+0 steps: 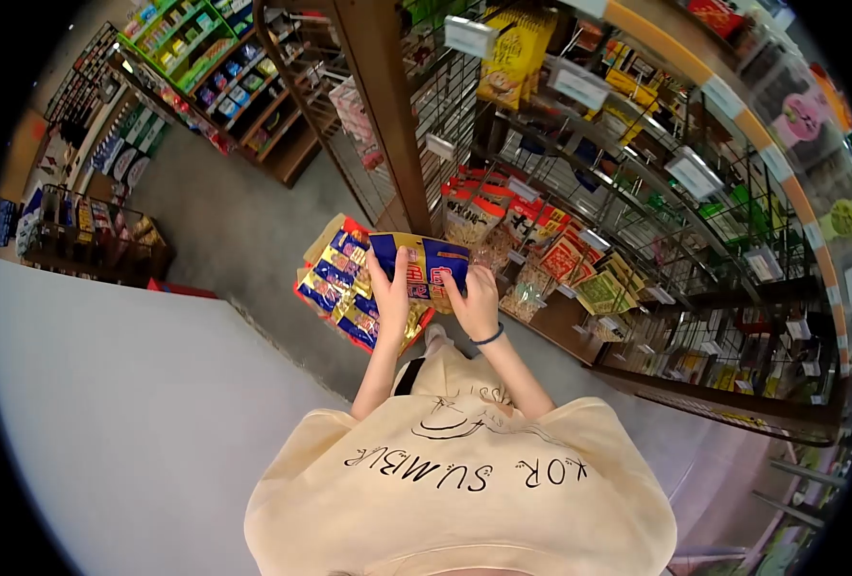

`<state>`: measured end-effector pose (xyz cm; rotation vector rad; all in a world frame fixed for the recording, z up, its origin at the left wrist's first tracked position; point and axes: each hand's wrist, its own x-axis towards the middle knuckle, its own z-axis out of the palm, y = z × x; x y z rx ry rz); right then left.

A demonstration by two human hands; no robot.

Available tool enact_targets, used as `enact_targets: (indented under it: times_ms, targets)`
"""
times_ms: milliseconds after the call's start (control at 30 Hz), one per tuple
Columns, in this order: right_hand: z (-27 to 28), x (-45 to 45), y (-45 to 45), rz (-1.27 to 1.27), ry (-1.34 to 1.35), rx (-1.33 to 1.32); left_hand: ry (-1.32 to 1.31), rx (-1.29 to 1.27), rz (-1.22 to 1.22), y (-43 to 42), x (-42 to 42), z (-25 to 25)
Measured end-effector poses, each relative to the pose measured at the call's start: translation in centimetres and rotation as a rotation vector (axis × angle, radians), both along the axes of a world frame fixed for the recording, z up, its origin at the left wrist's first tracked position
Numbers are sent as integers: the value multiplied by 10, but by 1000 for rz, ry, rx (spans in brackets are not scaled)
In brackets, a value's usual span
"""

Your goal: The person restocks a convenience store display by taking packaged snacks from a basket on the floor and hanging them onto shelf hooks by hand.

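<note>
Between my two hands is a blue and gold snack bag (pixel 426 257) with red lettering, held in front of my body. My left hand (pixel 390 293) grips its left side, thumb lying over the front. On the right side, my right hand (pixel 474 302) holds the lower corner, with a dark band on the wrist. Below and to the left of it stands a red-edged box (pixel 335 288) filled with several similar blue and gold bags. The box lies lower than my hands, near my feet.
To the right rises a wire shelf rack (pixel 627 192) with price tags and several snack bags (pixel 551 245). A brown post (pixel 383 106) stands ahead. On the left is a large pale surface (pixel 138 384); farther back are stocked shelves (pixel 224 77) and a dark display basket (pixel 99 230).
</note>
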<state>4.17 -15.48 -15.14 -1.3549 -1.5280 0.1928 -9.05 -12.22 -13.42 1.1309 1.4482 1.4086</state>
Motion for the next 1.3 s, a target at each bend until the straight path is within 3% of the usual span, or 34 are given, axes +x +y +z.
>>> enact_targets:
  times_ms: [67, 133, 200, 267, 333, 400, 533, 600, 667, 733, 933, 1033, 1167, 1300]
  targets:
    - [10, 5, -2, -11, -1, 32, -33, 16, -123, 4, 6, 15]
    - [21, 11, -3, -91, 28, 32, 37, 118, -28, 7, 22, 33]
    - [35, 16, -7, -106, 35, 21, -90, 132, -182, 9, 31, 49]
    - [52, 18, -13, -97, 268, -53, -95, 177, -224, 14, 43, 60]
    - [62, 22, -14, -100, 291, -19, -149, 221, -317, 10, 58, 91]
    - [72, 30, -16, -120, 345, -1, -137, 274, -335, 19, 67, 90]
    - [108, 49, -17, -131, 318, 207, -144, 318, -345, 22, 89, 114]
    - [104, 63, -16, -170, 184, 196, -131, 445, -298, 25, 101, 123]
    - [106, 81, -9, -157, -42, 390, -163, 449, -317, 25, 112, 128]
    - [138, 89, -13, -117, -32, 402, -188, 492, -263, 17, 126, 143]
    - [158, 111, -14, -126, -105, 238, -203, 545, -244, 28, 143, 142]
    - [161, 119, -7, -71, -186, 175, -245, 404, -280, 34, 144, 148]
    - [162, 129, 11, -15, -220, 140, -221, 420, -265, 47, 145, 149]
    - [162, 132, 24, 25, -262, 87, -101, 591, -199, 61, 146, 150]
